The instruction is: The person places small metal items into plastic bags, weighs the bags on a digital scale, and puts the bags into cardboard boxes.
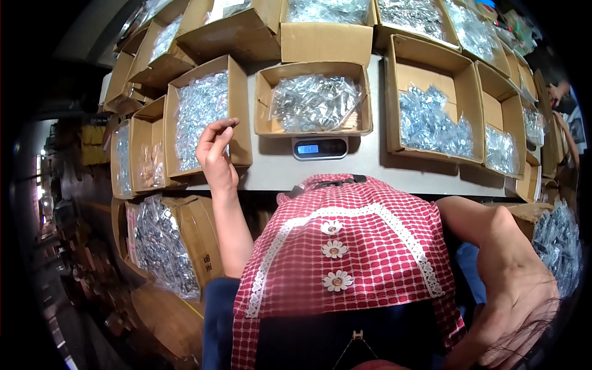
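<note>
My left hand (217, 148) is raised in front of a cardboard box (240, 117) of bagged small metal parts (200, 111). Its fingers are curled and the thumb presses near the forefinger; whatever they may hold is too small to make out. My right arm (509, 271) is bent close to the camera at the lower right, and its fingers are hidden. Ahead, an open cardboard box (311, 133) holding clear bags of metal parts (316, 102) rests on a small digital scale (320, 148) with a lit display.
Several open boxes of bagged hardware line the table (277, 179) behind and at both sides, including a right-hand box (431, 155). A carton (200, 246) stands low at the left, bagged parts (557, 246) low at the right. Another person's hand (560, 91) shows far right.
</note>
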`<state>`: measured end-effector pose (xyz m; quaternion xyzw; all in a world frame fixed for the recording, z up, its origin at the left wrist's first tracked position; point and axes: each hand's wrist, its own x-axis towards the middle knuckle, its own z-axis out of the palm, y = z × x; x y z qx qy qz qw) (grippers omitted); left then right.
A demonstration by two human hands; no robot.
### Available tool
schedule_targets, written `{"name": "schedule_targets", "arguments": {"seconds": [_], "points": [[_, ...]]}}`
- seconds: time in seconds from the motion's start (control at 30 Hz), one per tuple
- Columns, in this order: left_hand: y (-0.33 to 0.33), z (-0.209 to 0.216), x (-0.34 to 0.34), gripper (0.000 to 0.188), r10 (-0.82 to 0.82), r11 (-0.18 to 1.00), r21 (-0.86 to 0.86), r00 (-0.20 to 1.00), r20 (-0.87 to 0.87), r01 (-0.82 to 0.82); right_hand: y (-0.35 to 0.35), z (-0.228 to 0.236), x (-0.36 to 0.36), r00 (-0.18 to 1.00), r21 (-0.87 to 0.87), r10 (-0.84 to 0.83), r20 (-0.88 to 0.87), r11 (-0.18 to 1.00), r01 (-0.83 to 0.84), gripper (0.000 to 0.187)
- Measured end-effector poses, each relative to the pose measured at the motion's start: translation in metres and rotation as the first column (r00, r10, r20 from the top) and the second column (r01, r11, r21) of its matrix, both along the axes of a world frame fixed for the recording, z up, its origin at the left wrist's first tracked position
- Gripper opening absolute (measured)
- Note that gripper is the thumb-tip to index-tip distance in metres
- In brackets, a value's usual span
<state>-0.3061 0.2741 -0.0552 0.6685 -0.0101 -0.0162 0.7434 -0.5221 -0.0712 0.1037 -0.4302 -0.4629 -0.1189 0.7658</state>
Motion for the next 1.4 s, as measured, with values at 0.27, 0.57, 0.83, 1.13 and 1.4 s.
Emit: {"name": "schedule_targets", "arguments": {"seconds": [0.27,0.57,0.83,1.13,1.4], "points": [[0.007,-0.008,0.004,0.018,-0.023,0.999,0.031,1.0,0.002,0.023,-0.001,0.002,0.001,0.998,0.059,0.062,0.025,0.996,-0.064,0.019],[-0.012,-0.024,0.024,0.027,-0.073,0.99,0.125,0.997,0.018,0.071,-0.012,-0.029,0.121,0.996,-0.043,0.088,0.026,0.995,-0.087,0.024],[-0.044,-0.081,0.047,0.041,-0.112,0.816,0.579,0.981,0.16,-0.001,-0.009,-0.253,0.248,0.345,-0.87,-0.935,0.088,0.096,0.483,0.04],[-0.046,-0.087,0.038,0.04,-0.016,0.844,0.528,0.981,0.192,-0.09,-0.012,-0.277,0.245,0.328,-0.883,-0.94,0.092,0.075,0.463,0.031],[-0.029,-0.068,0.052,0.029,0.037,0.834,0.525,0.968,0.25,-0.167,-0.004,-0.249,0.233,0.236,-0.654,-0.962,-0.138,0.268,0.708,0.024]]}}
